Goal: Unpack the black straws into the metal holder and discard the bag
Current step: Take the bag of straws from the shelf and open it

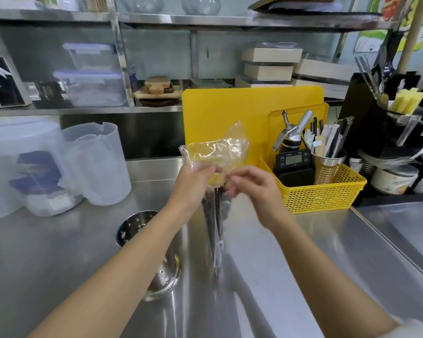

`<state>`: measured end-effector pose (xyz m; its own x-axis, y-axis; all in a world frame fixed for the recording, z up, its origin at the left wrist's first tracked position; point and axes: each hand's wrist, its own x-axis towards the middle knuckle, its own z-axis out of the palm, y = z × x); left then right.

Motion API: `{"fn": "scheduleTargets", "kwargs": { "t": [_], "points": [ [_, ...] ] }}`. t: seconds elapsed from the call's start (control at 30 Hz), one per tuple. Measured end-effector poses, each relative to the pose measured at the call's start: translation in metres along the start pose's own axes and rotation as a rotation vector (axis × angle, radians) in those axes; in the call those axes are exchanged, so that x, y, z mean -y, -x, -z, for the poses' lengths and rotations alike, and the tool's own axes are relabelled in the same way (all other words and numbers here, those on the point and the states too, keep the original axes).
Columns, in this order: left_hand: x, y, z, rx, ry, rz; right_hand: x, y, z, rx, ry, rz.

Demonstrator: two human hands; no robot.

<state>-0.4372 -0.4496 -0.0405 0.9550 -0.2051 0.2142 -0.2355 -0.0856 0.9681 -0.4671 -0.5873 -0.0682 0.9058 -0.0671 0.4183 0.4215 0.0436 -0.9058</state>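
Above the holder (149, 252): both hands, left (195, 184) and right (252, 189), pinching the bag (215, 152) neck; film limp, slippery; straws (213, 225) light, stiff.

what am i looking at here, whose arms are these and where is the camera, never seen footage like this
There is no machine here. A person wears a wide-angle camera on the head, looking down at their own two bare hands; it is the only view. The left hand and right hand both grip a clear plastic bag at its gathered neck, with black straws hanging inside it. Below is a steel counter. On it, under the left forearm, stands an empty perforated metal holder. To the right sits a yellow basket of tools, with yellow cutting boards behind it.
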Motion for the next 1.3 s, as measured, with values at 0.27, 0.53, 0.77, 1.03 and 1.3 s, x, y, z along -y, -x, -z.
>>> {"fn": "scheduleTargets", "kwargs": {
  "t": [0.27,0.53,0.77,1.03,1.3],
  "points": [
    [0.003,0.002,0.023,0.225,0.177,0.076,-0.014,-0.025,0.039,0.065,0.004,-0.340],
    [0.007,-0.002,0.037,0.226,0.431,0.131,-0.017,-0.019,0.040,0.172,-0.138,-0.292],
    [-0.002,0.008,0.038,0.246,0.484,0.136,-0.013,-0.019,0.038,0.477,-0.260,-0.323],
    [0.010,0.004,0.044,0.248,0.529,0.164,-0.005,-0.019,0.035,0.488,-0.268,-0.272],
    [0.033,-0.013,0.063,-0.024,0.321,0.237,0.003,-0.015,0.042,-0.114,-0.102,-0.135]
  ]
}}
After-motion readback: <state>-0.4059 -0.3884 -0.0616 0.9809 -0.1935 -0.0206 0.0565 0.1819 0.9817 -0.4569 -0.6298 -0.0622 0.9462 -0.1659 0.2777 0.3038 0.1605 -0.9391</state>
